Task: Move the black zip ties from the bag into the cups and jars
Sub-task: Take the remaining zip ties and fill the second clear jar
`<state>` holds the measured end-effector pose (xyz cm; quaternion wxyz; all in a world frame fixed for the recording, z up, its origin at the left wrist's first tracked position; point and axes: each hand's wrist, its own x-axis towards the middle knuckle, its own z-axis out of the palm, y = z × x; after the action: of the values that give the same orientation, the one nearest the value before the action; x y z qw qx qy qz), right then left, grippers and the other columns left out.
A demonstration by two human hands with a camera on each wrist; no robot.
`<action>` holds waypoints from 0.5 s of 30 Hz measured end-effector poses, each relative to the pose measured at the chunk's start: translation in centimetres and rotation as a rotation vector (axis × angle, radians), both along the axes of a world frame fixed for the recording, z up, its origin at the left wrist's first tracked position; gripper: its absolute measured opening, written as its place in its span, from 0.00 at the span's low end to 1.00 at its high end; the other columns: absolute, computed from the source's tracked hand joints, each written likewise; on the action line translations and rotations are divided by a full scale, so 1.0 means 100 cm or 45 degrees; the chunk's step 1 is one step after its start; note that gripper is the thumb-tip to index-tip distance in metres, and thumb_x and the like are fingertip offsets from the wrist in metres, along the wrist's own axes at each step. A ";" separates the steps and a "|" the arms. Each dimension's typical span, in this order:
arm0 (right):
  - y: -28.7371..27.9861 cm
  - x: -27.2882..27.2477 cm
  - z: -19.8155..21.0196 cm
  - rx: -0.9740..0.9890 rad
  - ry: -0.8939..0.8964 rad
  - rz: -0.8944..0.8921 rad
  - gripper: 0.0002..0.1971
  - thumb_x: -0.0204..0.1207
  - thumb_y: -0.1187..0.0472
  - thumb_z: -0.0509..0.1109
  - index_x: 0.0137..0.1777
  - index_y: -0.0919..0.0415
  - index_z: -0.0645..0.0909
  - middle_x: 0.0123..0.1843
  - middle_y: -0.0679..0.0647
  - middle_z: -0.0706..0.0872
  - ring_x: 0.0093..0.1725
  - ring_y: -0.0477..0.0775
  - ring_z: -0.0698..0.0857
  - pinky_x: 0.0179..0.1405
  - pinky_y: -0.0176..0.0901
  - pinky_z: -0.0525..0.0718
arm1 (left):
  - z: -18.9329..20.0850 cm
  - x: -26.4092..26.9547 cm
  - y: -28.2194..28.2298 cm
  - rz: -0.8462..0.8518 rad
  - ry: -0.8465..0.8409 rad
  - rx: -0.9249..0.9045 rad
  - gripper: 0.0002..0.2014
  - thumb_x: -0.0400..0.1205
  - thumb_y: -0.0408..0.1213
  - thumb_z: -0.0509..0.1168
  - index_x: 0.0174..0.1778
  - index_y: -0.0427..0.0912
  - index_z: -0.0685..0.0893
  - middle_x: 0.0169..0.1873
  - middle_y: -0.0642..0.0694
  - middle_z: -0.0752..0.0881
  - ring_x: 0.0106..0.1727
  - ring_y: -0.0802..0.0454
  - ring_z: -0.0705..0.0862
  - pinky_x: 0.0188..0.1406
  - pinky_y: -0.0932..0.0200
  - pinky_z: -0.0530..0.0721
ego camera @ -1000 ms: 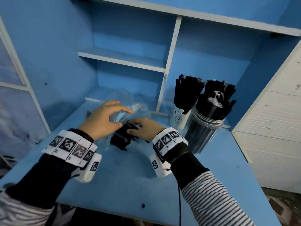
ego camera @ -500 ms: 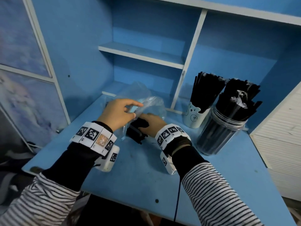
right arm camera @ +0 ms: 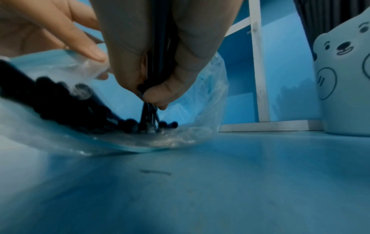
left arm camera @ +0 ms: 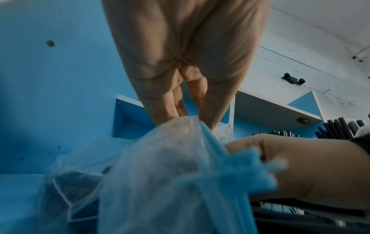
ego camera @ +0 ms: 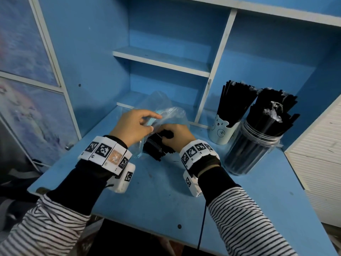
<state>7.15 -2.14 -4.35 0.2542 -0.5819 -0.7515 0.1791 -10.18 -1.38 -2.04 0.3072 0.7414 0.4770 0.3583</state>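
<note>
The pale bear-faced paper cup (ego camera: 219, 131) and the clear round plastic jar (ego camera: 251, 150) at the right of the blue desk (ego camera: 160, 196) already stand packed with black zip ties. More remain: a black bundle of zip ties (ego camera: 156, 146) lies half inside the crumpled clear plastic bag (ego camera: 171, 113). The left hand (ego camera: 133, 127) pinches the bag's mouth up, while the right hand (ego camera: 175, 136) clenches a bunch of ties, seemingly mid-pull. Roughly most of the job looks done.

The left hand (ego camera: 135, 126) pinches the bag (ego camera: 171, 114) edge with thumb and fingers. The right hand (ego camera: 176, 136), just beside it, grips a bundle of zip ties (right arm camera: 149, 114).
</note>
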 end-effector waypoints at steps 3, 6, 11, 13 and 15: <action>-0.004 0.005 0.005 0.012 0.034 -0.005 0.16 0.73 0.70 0.69 0.60 0.58 0.87 0.46 0.49 0.87 0.35 0.35 0.79 0.36 0.13 0.70 | -0.002 -0.001 -0.001 0.016 0.025 0.012 0.21 0.75 0.27 0.72 0.54 0.60 0.88 0.54 0.50 0.89 0.55 0.43 0.86 0.61 0.48 0.84; -0.013 0.014 0.010 0.018 0.066 -0.043 0.15 0.73 0.68 0.71 0.58 0.54 0.88 0.43 0.45 0.85 0.33 0.36 0.78 0.35 0.15 0.70 | -0.003 -0.003 -0.002 0.000 0.018 0.036 0.21 0.75 0.27 0.72 0.54 0.61 0.87 0.56 0.53 0.87 0.53 0.49 0.86 0.61 0.52 0.83; -0.038 0.037 0.024 -0.034 0.059 -0.042 0.15 0.73 0.66 0.72 0.57 0.51 0.89 0.44 0.41 0.85 0.38 0.34 0.80 0.39 0.16 0.73 | -0.003 0.000 -0.005 0.033 0.052 0.121 0.21 0.75 0.26 0.72 0.57 0.57 0.87 0.63 0.51 0.83 0.59 0.57 0.79 0.61 0.61 0.77; -0.051 0.046 0.033 -0.061 0.068 -0.053 0.14 0.74 0.65 0.72 0.56 0.48 0.89 0.40 0.39 0.85 0.33 0.33 0.81 0.37 0.18 0.76 | -0.001 0.006 -0.010 0.055 0.102 0.258 0.22 0.74 0.25 0.72 0.58 0.54 0.87 0.64 0.51 0.81 0.66 0.55 0.78 0.67 0.65 0.72; -0.063 0.053 0.043 -0.086 0.071 -0.051 0.14 0.74 0.65 0.72 0.55 0.48 0.89 0.35 0.37 0.84 0.29 0.35 0.81 0.35 0.21 0.79 | 0.004 0.017 -0.018 0.071 0.115 0.412 0.23 0.72 0.24 0.72 0.60 0.50 0.86 0.65 0.49 0.79 0.68 0.56 0.77 0.66 0.79 0.64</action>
<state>12.49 -8.47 -0.02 0.2590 -0.6000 -0.7257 0.2154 -8.49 -3.18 -1.65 0.1519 0.7830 0.4468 0.4052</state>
